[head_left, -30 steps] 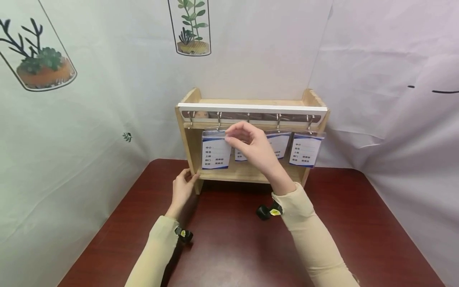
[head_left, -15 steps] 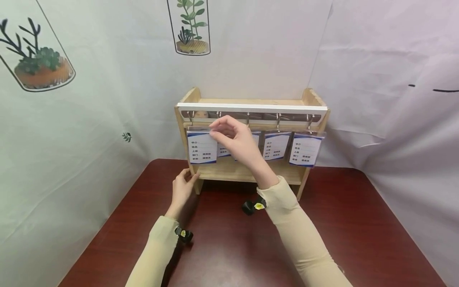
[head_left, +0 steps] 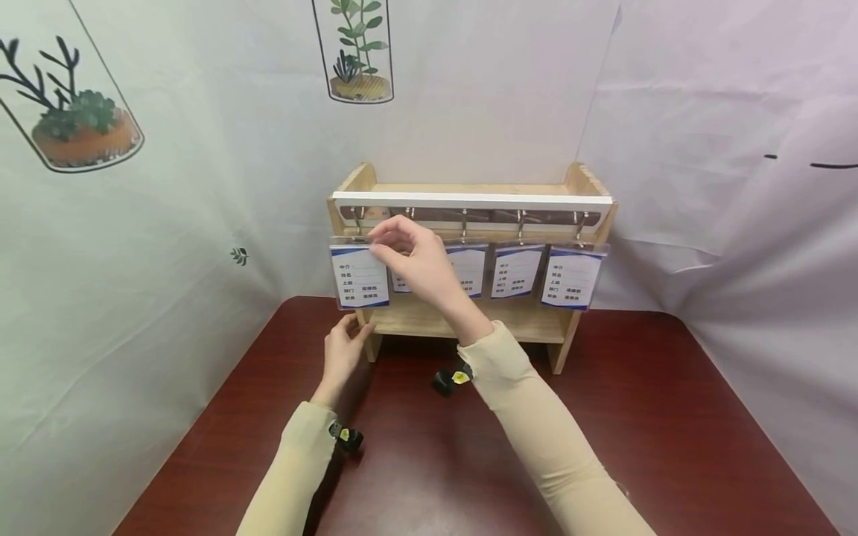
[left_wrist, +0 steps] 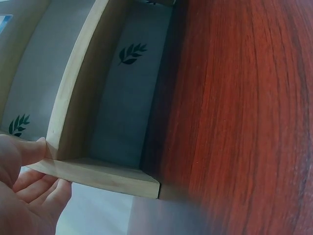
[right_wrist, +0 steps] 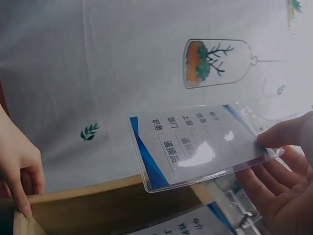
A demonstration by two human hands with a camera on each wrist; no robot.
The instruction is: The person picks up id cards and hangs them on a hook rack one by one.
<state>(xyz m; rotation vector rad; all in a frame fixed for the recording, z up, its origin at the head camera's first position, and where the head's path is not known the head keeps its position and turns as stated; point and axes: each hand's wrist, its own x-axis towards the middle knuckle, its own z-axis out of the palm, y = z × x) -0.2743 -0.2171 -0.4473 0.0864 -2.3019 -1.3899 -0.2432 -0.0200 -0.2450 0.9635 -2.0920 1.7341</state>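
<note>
My right hand pinches a clear plastic badge holder by its top edge, thumb in front. The badge has a white card with blue corners and printed lines. It hangs at the leftmost metal hook of the wooden rack, its left part jutting past the rack's side. The fingers of my left hand hold the rack's lower left side; in the left wrist view, thumb and fingers grip the side board where the shelf meets it.
Further badges hang on the other hooks, such as the rightmost badge and the badge beside it; one is partly behind my right hand. The rack stands at the back of a dark red table, before a white printed cloth.
My right hand has moved left with the badge, from near the second hook to the leftmost one, uncovering the middle badges. The left hand has stayed on the rack.
</note>
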